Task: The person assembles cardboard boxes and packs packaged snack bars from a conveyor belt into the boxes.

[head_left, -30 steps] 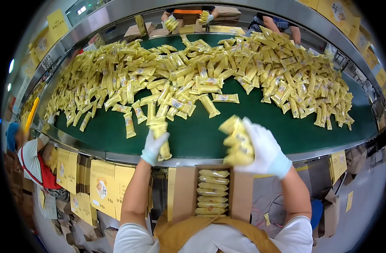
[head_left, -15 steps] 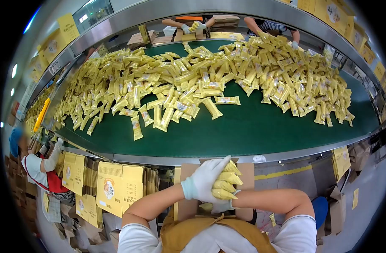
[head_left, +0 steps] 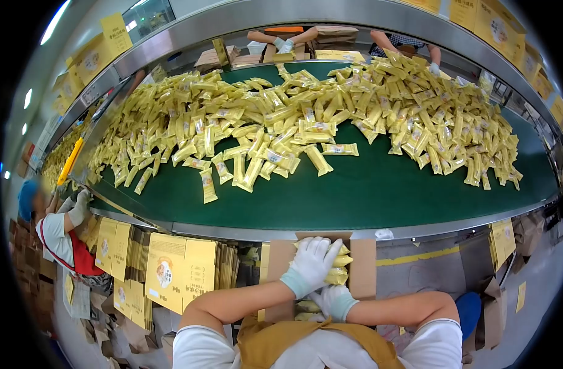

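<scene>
My left hand [head_left: 313, 263], in a white glove, is closed over a row of yellow snack packets [head_left: 339, 261] inside an open cardboard box [head_left: 363, 269] in front of my apron. The packets stick out past its fingers on the right. Just below, my gloved right hand [head_left: 335, 302] sits in the near part of the box, against the near side of that row. Its fingertips are partly hidden, so its grip does not show. More packets [head_left: 307, 310] lie lower in the box, beside the right hand.
A green conveyor belt [head_left: 281, 206] with a large heap of yellow packets [head_left: 417, 117] runs beyond the box, behind a metal edge [head_left: 257, 234]. Folded yellow cartons [head_left: 177, 270] stand at left. A co-worker [head_left: 63, 237] stands far left; other people's gloved hands [head_left: 284, 45] show across the belt.
My left hand has lowered the row of packets into the box and turned slightly. My right hand shows more, moved to the right. The view has shifted slightly.
</scene>
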